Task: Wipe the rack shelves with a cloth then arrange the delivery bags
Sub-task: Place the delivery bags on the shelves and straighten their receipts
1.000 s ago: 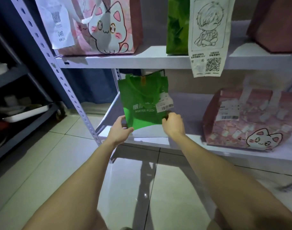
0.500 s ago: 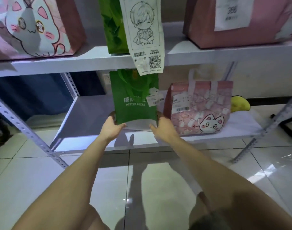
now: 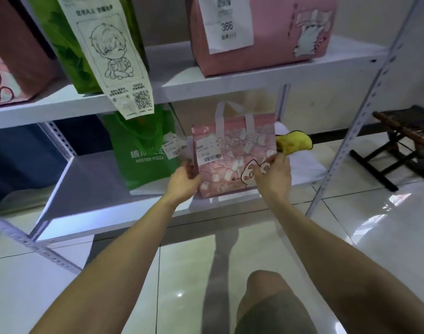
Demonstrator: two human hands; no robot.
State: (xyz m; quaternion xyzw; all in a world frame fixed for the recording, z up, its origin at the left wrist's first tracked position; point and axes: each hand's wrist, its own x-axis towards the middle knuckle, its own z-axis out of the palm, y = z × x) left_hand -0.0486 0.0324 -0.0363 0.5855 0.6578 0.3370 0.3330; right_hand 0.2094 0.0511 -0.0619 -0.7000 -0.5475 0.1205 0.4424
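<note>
Both hands clasp the pink bag (image 3: 232, 160) on the white lower shelf (image 3: 90, 189): left hand (image 3: 182, 183) at its nine o'clock edge, right hand (image 3: 275, 173) at three o'clock. Glossy pale floor tiles (image 3: 375, 237) lie below.

Reading "MISTER PIZZA" in white on the green bag (image 3: 143, 150) at nine o'clock of the small pink bag (image 3: 232, 157), under blurred white characters. Showing "366" on the white slip (image 3: 226, 22) on the big pink bag (image 3: 261, 32) at twelve o'clock. Carrying a QR code on the long paper strip (image 3: 114, 59) at eleven o'clock; small print beside it, and the stickers' barcodes, staying too blurred for reading.
</note>
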